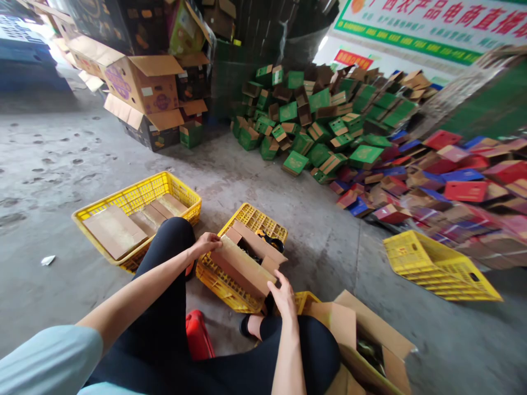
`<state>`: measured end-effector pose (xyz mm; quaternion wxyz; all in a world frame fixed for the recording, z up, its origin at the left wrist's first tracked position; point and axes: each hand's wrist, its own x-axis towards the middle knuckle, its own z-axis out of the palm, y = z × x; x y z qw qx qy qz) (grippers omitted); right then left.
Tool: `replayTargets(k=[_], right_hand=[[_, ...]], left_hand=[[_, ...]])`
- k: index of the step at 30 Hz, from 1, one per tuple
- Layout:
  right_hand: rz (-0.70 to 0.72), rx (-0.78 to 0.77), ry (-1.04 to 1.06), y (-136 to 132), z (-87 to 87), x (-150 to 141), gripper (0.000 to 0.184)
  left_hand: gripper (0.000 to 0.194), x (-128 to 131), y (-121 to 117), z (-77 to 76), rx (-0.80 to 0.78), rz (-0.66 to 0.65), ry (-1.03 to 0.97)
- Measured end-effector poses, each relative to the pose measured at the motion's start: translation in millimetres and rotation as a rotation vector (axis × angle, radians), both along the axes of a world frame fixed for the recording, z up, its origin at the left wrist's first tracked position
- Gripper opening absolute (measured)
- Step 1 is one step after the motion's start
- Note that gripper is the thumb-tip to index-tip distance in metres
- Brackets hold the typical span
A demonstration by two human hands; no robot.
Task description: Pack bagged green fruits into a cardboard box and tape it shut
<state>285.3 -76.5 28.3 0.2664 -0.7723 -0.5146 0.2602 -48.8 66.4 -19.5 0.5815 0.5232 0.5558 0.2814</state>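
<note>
One open carton [235, 276] sits atop yellow crate [220, 288]. Left grip [207, 243] pinches one end of flap [250, 262]; right grip [285, 295] touches other end, cannot tell whether closed. Uneven pull could tear flap or tip carton.

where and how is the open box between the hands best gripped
Probably low on the walls at the two short ends of the open box, left hand coming from the left and right hand from the right. The box is long and narrow, set on a yellow crate, and its open flaps would likely bend under load.
</note>
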Motion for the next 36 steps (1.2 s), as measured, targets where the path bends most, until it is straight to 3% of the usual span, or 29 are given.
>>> replayTargets(k=[13, 23, 36], right_hand=[[-0.133, 0.105, 0.132, 7, -14.4, 1, 0.052], [-0.293, 0.177, 0.395, 17, -10.6, 2, 0.094], [-0.442, 0.125, 0.682, 18, 8.3, -7, 0.080]], left_hand=[[0.029, 2, 5, -12.4, 0.074, 0.088, 0.203], [0.025, 4, 4, -10.1, 0.077, 0.074, 0.216], [0.023, 6, 4, -7.4, 0.068, 0.062, 0.181]])
